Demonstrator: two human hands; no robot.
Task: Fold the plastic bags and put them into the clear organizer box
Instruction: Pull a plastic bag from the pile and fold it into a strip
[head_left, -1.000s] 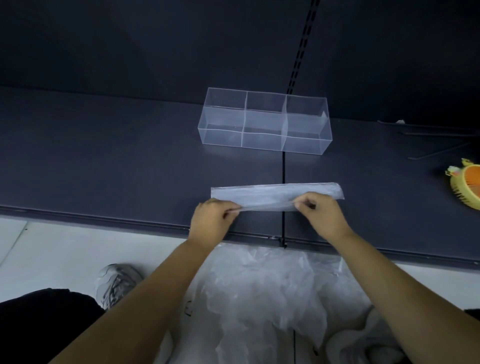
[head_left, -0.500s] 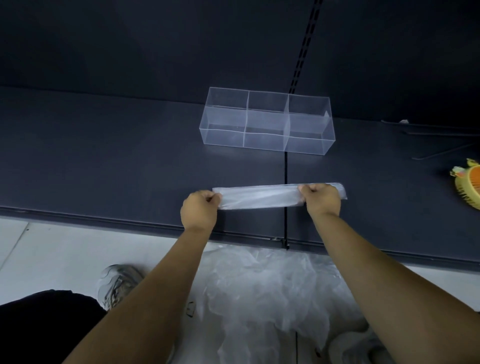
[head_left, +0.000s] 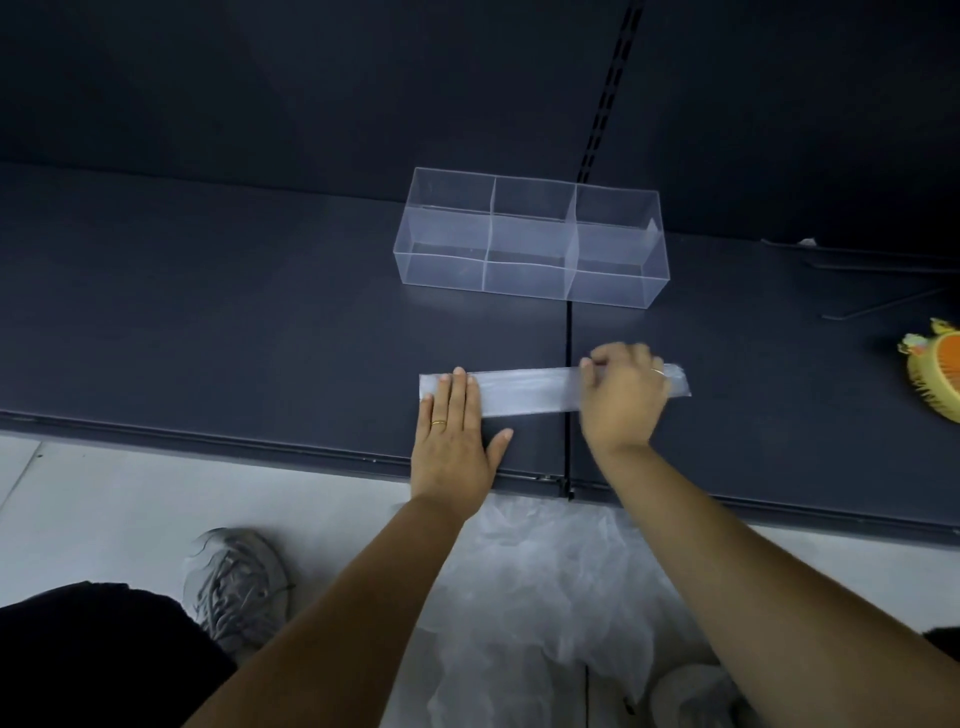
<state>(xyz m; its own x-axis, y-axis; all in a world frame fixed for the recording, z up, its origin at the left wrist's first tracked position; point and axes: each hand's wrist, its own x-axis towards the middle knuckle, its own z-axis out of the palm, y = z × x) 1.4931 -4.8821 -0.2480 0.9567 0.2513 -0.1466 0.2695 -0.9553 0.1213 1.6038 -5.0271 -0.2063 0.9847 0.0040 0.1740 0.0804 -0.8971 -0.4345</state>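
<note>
Your hands have let go of the ends of the folded bag (head_left: 530, 388) that they gripped half a second ago. Your left hand (head_left: 453, 415) now lies flat, fingers straight, pressing the strip's left end onto the tabletop (head_left: 208, 312). Your right hand (head_left: 622, 396) has come in over the right part with its fingers curled, and from this angle I cannot tell whether they pinch the far edge or only bear down on it. The strip lies flatter and narrower than a second ago, so the lengthwise fold looks finished. What is left, by my reading, is folding it across until it is short enough for a compartment. Behind your hands, under your forearms, a heap of loose bags (head_left: 545, 597) waits on the floor with a grey shoe (head_left: 239, 582) to its left, so plenty of the task remains. Straight beyond your hands, well apart from the strip, the clear organizer box (head_left: 613, 283) stands with nothing visible in its three compartments. Nothing lies between the strip and the box except a dark seam (head_left: 569, 332) in the tabletop. Far to the right of your right hand sits a yellow and orange brush (head_left: 935, 374), out of your way.
</note>
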